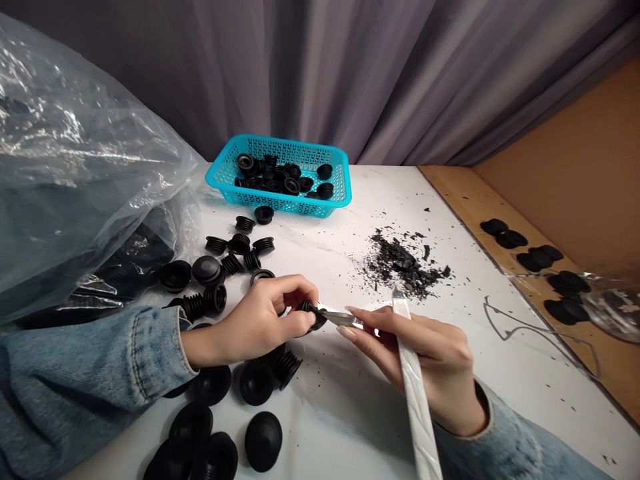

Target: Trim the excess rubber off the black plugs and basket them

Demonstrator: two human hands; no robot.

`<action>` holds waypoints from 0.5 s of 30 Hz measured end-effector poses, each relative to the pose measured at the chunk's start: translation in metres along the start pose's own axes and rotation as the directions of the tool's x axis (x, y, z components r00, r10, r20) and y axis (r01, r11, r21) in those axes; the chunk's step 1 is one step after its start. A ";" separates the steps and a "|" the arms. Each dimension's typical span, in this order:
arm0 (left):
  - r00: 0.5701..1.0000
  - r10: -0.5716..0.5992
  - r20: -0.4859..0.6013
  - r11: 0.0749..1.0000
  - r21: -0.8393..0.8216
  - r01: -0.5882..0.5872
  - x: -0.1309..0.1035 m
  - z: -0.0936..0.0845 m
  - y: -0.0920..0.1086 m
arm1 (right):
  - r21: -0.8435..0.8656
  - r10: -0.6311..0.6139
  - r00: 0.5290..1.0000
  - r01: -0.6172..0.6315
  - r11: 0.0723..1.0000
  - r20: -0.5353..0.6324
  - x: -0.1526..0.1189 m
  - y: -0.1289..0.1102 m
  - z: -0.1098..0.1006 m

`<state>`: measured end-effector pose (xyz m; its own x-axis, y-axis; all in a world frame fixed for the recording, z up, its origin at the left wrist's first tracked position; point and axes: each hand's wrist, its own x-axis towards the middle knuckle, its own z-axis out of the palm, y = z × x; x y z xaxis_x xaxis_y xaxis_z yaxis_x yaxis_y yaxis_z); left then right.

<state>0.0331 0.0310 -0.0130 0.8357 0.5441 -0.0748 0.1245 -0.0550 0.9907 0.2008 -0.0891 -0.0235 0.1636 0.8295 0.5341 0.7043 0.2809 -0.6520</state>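
Tool slip looks like the main risk: silver pointed metal tool (340, 317) meets small black ribbed rubber-looking plug (318, 323) right beside the thumb of the left hand (255, 320), so a skid could nick skin or gouge the plug; a weak pinch could let it twist. Left thumb and forefinger nearly closed, pinching the plug above the white tabletop (340, 427), between loose black plugs (263, 440) and heaped black shavings (405, 263). Right hand (425, 340): thumb and forefinger closed on the metal tool; long white-wrapped stick (415, 393) crosses the fingers, can't tell if gripped
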 end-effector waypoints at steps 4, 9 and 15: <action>1.000 -0.004 0.000 1.000 0.003 0.004 0.000 0.000 0.000 | 0.004 -0.007 1.000 0.007 1.000 0.005 -0.001 0.001 0.001; 1.000 -0.004 0.001 1.000 0.001 0.004 -0.001 0.000 0.000 | -0.006 -0.019 1.000 0.019 1.000 0.002 -0.002 0.001 0.002; 1.000 -0.014 0.011 1.000 -0.013 0.015 -0.001 0.000 0.000 | -0.022 -0.009 1.000 0.009 1.000 0.011 -0.001 -0.001 0.004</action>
<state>0.0322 0.0303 -0.0126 0.8397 0.5355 -0.0904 0.1300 -0.0365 0.9908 0.1977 -0.0881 -0.0252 0.1500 0.8320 0.5342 0.7207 0.2778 -0.6351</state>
